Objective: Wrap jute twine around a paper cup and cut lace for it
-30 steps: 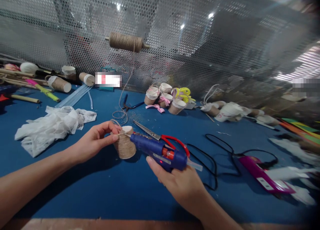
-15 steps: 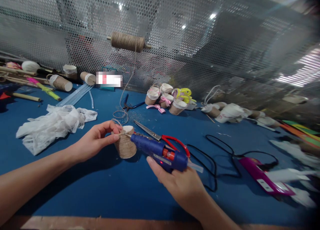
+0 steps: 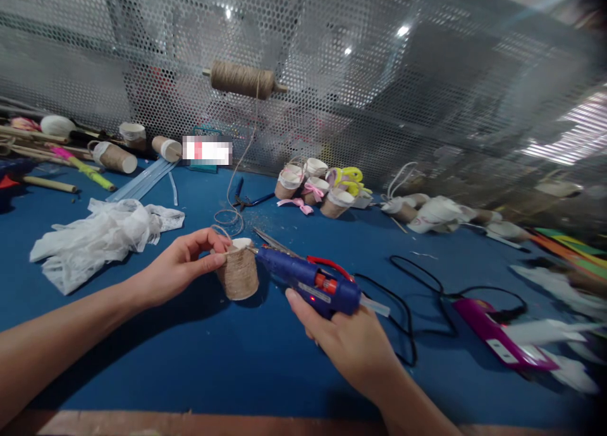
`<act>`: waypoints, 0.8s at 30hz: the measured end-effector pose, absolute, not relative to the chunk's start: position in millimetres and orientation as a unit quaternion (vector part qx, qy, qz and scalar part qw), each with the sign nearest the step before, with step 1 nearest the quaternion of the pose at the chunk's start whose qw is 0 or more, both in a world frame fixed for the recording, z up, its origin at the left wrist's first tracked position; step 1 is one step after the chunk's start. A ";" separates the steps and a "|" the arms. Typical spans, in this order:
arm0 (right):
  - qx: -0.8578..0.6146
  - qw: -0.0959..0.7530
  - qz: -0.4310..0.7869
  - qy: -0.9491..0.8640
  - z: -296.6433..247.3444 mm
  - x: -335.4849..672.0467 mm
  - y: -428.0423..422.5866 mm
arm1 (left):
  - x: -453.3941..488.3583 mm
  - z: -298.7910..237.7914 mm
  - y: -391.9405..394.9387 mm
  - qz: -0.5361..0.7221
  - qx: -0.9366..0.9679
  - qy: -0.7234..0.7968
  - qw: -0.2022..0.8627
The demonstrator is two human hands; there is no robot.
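Note:
A small cup wrapped in brown twine point(image 3: 238, 277) stands on the blue tabletop, its pale opening facing up. My left hand point(image 3: 202, 254) is at the cup's left rim, thumb and forefinger pinching the twine point(image 3: 234, 217), which loops up behind the fingers. In my right hand point(image 3: 348, 344) is a blue hot glue gun point(image 3: 303, 278) with a red light on and a clear glue stick poking out its back. The gun's nozzle points at the cup's upper right rim, very close to it. Red-handled scissors point(image 3: 329, 263) lie partly hidden behind the gun.
A twine spool point(image 3: 241, 79) hangs on the perforated metal screen. White lace point(image 3: 109, 237) lies to the left, pliers point(image 3: 244, 201) behind the cup. Several finished cups point(image 3: 337, 203) stand farther back. A purple power strip point(image 3: 505, 338) with black cable point(image 3: 411, 335) is at right.
My right hand has drawn the glue gun slightly right, and its nozzle has moved from near my left fingertips to the rim's right side. My left hand has hardly moved.

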State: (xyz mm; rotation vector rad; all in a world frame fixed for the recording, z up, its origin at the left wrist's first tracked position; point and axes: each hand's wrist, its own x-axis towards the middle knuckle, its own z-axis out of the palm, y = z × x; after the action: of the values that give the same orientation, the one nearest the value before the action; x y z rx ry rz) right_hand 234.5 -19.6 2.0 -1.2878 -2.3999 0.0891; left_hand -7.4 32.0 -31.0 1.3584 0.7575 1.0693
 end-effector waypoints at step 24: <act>-0.575 0.358 0.339 -0.653 12.0 223.8 -3.6 | -9.3 -32.2 32.4 0.465 0.579 0.321 0.588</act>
State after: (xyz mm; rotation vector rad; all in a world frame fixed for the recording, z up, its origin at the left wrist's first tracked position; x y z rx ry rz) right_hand 223.8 -3.6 12.0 -1.4842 -1.6852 0.8752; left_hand -9.3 32.4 -32.2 1.3491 0.7477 1.0836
